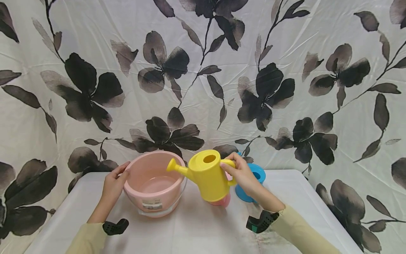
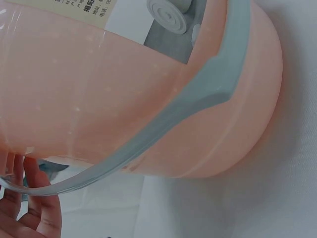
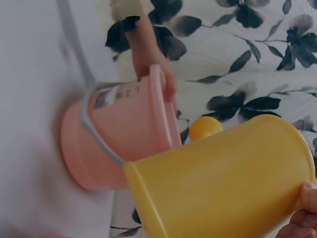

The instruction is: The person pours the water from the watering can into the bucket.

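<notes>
A yellow watering can (image 1: 213,178) is held up by its handle in my right hand (image 1: 241,173), tipped a little so its spout reaches over the right rim of a pink bucket (image 1: 154,201). That bucket stands on the table, its inside looking bare from the head view. My left hand (image 1: 115,185) grips the bucket's left rim, thumb outside. In the left wrist view the left fingers (image 2: 43,210) are at the rim, beside the grey bail handle (image 2: 148,130). The right fingers (image 3: 302,218) show at the can's edge in the right wrist view.
Behind my right hand stands a blue watering can (image 1: 243,192). A pink object (image 1: 224,201) sits beneath the yellow can, mostly hidden by it. The white-covered table (image 1: 177,236) ends at a floral curtain (image 1: 203,88). A printed label (image 1: 152,204) is on the bucket's front.
</notes>
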Motion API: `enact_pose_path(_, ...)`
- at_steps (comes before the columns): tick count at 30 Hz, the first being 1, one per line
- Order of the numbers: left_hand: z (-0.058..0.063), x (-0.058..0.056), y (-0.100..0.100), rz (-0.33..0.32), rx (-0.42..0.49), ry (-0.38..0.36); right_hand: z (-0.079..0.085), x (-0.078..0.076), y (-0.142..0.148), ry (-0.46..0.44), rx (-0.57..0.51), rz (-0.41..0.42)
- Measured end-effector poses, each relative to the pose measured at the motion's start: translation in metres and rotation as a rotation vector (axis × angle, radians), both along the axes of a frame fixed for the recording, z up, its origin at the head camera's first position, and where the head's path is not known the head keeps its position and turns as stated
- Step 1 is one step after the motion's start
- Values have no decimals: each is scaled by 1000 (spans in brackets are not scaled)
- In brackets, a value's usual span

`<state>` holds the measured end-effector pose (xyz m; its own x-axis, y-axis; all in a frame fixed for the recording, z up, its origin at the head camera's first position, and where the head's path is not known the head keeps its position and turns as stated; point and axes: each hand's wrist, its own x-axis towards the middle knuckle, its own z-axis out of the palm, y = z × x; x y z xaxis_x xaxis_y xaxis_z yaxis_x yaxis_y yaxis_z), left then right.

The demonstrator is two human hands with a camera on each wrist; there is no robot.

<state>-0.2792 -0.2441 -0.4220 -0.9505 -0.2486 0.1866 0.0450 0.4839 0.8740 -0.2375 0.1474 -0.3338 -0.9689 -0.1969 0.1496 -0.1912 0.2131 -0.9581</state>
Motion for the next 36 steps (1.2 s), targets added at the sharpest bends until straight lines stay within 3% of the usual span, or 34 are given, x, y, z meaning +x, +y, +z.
enact_pose_path(17, 0, 1, 1, -11, 26, -5, 15, -12, -11, -35, 64, -6)
enact_pose_path(36, 1, 1, 1, -13, 33, -4, 33, -18, -24, 30, 157, 58)
